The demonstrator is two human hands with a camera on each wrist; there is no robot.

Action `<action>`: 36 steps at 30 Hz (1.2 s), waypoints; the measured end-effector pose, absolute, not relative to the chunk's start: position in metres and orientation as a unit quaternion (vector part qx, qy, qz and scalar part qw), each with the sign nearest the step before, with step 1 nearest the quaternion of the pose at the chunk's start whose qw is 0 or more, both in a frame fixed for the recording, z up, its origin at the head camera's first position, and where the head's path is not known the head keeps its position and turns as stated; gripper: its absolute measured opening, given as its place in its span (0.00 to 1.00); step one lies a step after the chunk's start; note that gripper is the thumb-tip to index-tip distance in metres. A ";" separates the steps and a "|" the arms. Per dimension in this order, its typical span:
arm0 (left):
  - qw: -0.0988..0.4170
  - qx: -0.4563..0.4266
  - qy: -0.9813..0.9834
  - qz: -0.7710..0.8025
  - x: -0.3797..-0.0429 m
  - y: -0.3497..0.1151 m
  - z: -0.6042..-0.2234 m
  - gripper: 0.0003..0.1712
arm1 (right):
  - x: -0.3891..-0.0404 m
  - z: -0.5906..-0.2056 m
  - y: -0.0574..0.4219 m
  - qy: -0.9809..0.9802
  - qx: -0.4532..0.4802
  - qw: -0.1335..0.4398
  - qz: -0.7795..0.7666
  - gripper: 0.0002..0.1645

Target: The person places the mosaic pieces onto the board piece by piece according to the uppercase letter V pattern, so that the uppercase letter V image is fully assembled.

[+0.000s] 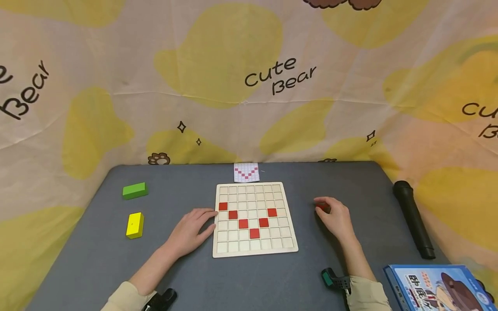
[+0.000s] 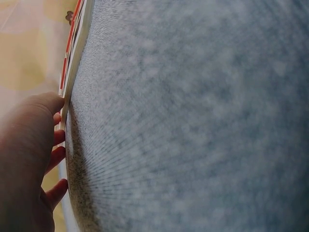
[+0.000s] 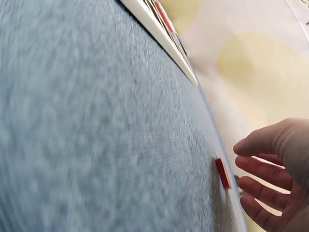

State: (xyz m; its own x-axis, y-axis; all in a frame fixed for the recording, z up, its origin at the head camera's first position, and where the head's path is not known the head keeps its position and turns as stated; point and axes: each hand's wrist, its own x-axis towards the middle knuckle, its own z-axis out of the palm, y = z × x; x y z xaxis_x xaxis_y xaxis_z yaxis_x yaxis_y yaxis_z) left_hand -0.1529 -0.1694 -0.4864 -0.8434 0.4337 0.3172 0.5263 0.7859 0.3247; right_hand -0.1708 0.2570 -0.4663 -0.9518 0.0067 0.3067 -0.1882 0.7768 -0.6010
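Observation:
A white square grid board (image 1: 254, 255) lies flat on the table, with several red tiles (image 1: 254, 233) set in its cells in a V shape. My left hand (image 1: 191, 231) touches the board's left edge with extended fingers. In the left wrist view, the thumb and fingertips (image 2: 58, 137) meet that edge. To the right of the board, my right hand (image 1: 336, 217) hovers at a red block (image 3: 223, 174), fingers loosely bent. The right wrist view has the block on the table, apart from the fingertips. From the head view, the hand mostly hides it.
Behind the board, a small pattern card (image 1: 246, 173) shows a pink V. A green block (image 1: 135, 190) and a yellow block (image 1: 134, 225) lie at left. On the right are a black microphone (image 1: 414, 220) and a blue box (image 1: 439, 287). Patterned cloth (image 1: 218, 52) hangs behind the table.

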 end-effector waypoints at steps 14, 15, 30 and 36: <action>0.107 -0.253 -0.939 -0.205 -0.153 -0.169 -0.487 0.21 | -0.166 -0.463 0.269 -0.948 0.018 0.092 0.304 0.21; 0.105 -0.251 -0.940 -0.205 -0.152 -0.169 -0.487 0.21 | -0.166 -0.464 0.269 -0.948 0.017 0.093 0.304 0.21; 0.099 -0.249 -0.942 -0.200 -0.153 -0.170 -0.486 0.21 | -0.168 -0.467 0.267 -0.945 0.011 0.103 0.311 0.24; 0.106 -0.251 -0.941 -0.203 -0.153 -0.170 -0.486 0.21 | -0.170 -0.467 0.260 -0.943 0.012 0.097 0.318 0.26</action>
State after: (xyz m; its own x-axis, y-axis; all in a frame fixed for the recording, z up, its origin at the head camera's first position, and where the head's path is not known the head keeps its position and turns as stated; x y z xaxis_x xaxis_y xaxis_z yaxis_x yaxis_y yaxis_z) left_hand -0.1525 -0.1696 -0.4858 -0.8516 0.4292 0.3009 0.5150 0.7918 0.3283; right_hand -0.1699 0.2601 -0.4666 -0.9810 0.0394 0.1898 -0.0835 0.7978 -0.5971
